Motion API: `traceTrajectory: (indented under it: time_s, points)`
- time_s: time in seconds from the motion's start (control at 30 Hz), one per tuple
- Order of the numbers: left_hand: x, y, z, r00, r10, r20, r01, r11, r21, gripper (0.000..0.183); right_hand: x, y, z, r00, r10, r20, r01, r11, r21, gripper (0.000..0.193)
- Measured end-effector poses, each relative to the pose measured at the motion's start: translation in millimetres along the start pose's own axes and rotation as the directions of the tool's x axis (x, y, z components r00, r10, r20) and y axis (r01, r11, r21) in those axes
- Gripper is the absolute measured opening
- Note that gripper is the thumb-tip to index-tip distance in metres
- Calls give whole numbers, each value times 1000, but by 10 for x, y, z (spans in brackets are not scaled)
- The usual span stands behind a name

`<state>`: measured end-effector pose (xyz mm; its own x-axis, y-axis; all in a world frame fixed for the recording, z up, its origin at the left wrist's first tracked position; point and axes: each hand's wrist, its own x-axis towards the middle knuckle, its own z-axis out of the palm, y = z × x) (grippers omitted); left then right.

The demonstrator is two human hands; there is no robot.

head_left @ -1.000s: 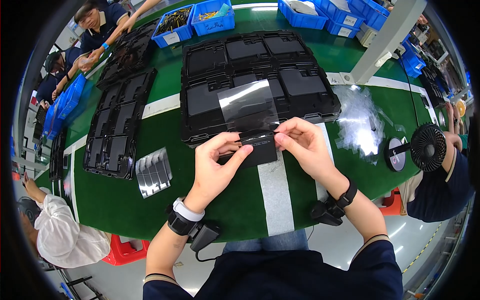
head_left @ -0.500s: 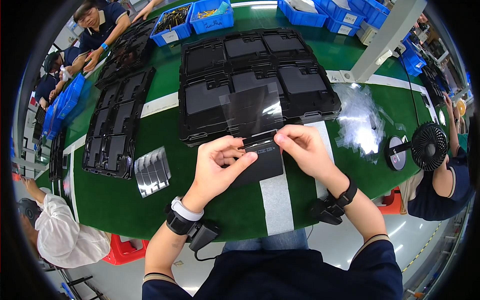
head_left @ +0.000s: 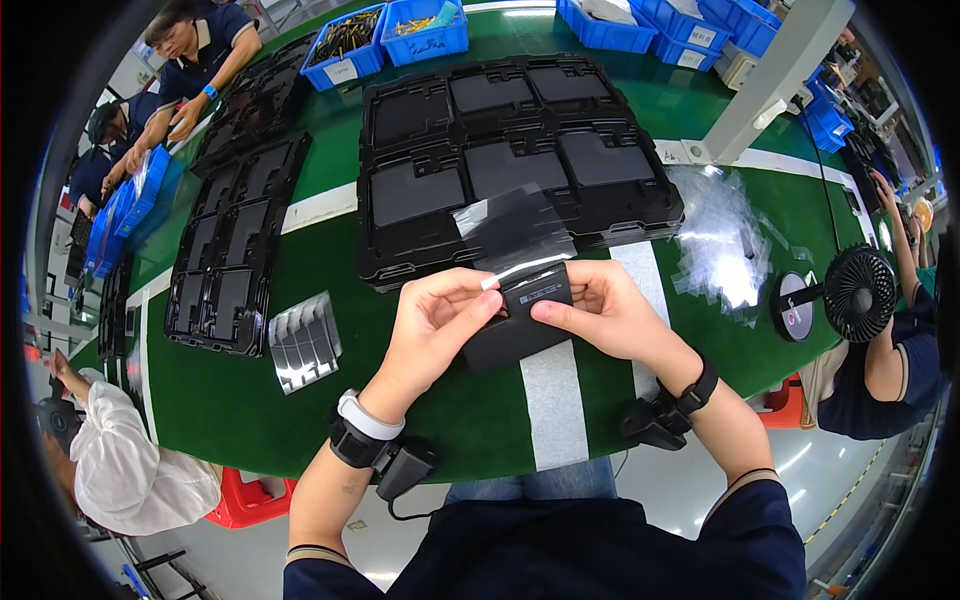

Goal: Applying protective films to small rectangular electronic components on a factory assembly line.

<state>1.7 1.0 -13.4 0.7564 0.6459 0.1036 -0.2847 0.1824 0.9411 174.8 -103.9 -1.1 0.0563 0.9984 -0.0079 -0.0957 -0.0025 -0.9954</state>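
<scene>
The middle tray (head_left: 510,165) lies on the worktop (head_left: 240,420): the panel (head_left: 510,342) before it, bins (head_left: 432,46) behind, a side tray (head_left: 232,245) left, a film sheet (head_left: 304,345) left and nearer, a film pile (head_left: 722,245) right, a fan (head_left: 860,290) farther right.

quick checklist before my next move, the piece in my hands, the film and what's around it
1. Left hand on the black flat piece: ok, thumb and fingers at its upper left.
2. Right hand on the piece: ok, thumb on its face at the right.
3. Clear film fixed to the piece: cannot tell; it sticks out past the far edge.
4. Film clear of the black tray: cannot tell; they overlap in this view.
5. Spare film sheet away from hands: ok, lying to the left.
6. Black fan clear of right hand: ok, well apart.
</scene>
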Motion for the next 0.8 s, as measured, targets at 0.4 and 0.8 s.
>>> traceTrajectory:
  time_s: [0.4, 0.8]
  points:
    - [27, 140, -16, 988, -152, 28, 150, 987, 56, 14, -37, -77, 26, 1000, -19, 21, 15, 985, 173, 22]
    - [21, 149, 22, 994, -106, -24, 108, 990, 95, 9, -7, -28, 59, 999, -18, -50, 21, 998, 57, 19]
